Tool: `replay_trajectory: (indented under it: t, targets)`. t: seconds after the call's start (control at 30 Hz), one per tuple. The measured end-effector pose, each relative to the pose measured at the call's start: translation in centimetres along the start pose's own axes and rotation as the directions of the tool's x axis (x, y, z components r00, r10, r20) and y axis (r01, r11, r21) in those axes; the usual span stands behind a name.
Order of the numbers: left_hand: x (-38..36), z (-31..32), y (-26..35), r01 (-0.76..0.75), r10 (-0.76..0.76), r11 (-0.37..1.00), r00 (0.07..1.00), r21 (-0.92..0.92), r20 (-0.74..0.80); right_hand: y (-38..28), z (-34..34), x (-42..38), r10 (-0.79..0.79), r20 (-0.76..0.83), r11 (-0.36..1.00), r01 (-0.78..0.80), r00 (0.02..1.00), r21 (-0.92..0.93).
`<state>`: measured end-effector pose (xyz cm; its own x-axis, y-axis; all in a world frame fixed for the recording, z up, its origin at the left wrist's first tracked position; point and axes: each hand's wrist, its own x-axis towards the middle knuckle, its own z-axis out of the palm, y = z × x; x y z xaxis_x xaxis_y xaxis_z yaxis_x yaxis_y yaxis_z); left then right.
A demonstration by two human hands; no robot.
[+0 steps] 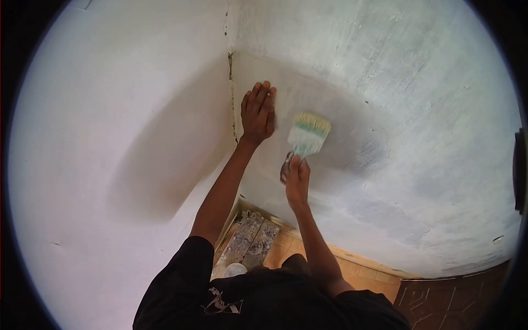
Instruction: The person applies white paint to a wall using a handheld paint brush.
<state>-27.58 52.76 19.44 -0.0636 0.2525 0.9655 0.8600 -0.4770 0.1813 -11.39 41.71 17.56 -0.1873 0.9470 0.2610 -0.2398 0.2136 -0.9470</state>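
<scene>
My left hand (257, 113) lies against the wall just right of the cracked corner, its fingers pointing up and holding nothing. To its right, my right hand (297, 175) is closed round the handle of a wide paint brush (308, 135). The brush points upward, with pale yellow bristles green near their base and a paint-smeared body. Its bristles are over the right wall (352, 71); whether they touch it I cannot tell. White marks show on some fingers of my right hand.
Below, a paint-spattered plank platform (253, 239) stands on the tiled floor (357, 273), with a white round container (236, 269) on it. The left wall (93, 137) meets the right one at the corner. A dark patterned panel (445, 300) is at the lower right.
</scene>
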Motion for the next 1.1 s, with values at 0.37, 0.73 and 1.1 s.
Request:
replay_trajectory:
  t: [0.37, 0.73, 1.1]
  targets:
    - [0.1, -0.2, 0.3, -0.036, 0.037, 0.999, 0.999, 0.031, -0.033, 6.7, 0.3, -0.1, 0.121, -0.103, 0.989, -0.129, 0.987, -0.071]
    - [-0.3, 0.2, 0.0, 0.043, -0.043, 0.998, 0.999, 0.038, -0.004, 0.9, 1.3, 4.6, -0.056, -0.040, 0.986, 0.049, 0.998, -0.161]
    - [-0.6, 0.1, 0.0, 0.074, -0.074, 0.997, 0.997, -0.016, 0.030, -2.9, 3.2, 3.7, 0.069, -0.047, 0.997, -0.069, 0.997, -0.015]
